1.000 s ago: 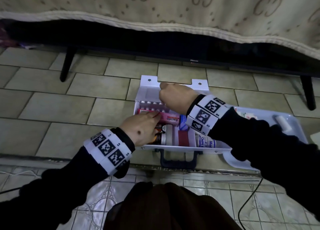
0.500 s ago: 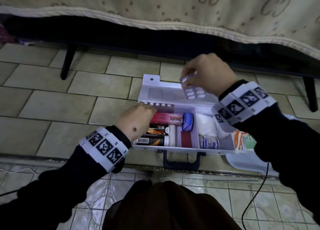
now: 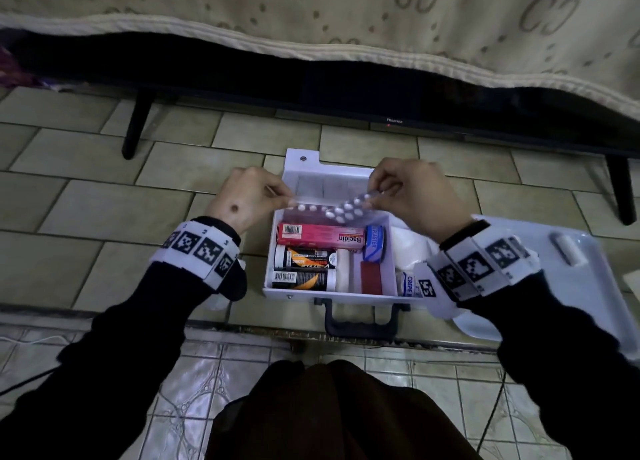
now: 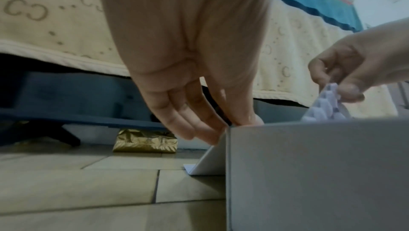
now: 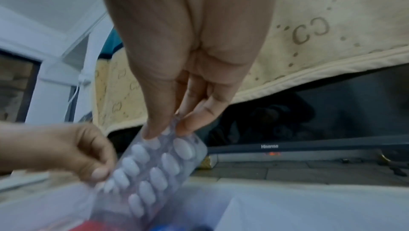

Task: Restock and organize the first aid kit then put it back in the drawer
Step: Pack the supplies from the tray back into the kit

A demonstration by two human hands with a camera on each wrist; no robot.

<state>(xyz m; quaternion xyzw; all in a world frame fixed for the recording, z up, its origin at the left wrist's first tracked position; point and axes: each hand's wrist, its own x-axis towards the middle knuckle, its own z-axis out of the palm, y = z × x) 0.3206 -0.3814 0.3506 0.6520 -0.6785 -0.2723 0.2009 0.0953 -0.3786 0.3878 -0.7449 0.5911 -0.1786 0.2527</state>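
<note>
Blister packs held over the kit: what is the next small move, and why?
Probably lower both blister packs flat into the kit's back strip, behind the pink Bacidin box. The right hand and left hand pinch them just above it, and the other compartments look filled.

Place: a home room, seen at floor level.
Signs: patterned bed cover [image 3: 346, 26] hanging at the far side; television [image 3: 381, 88] standing on the tiled floor [image 3: 86, 196] beneath it.

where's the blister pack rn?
Head view: blister pack held above the kit's far edge, pinched by right hand, left hand pinching its other end.
</note>
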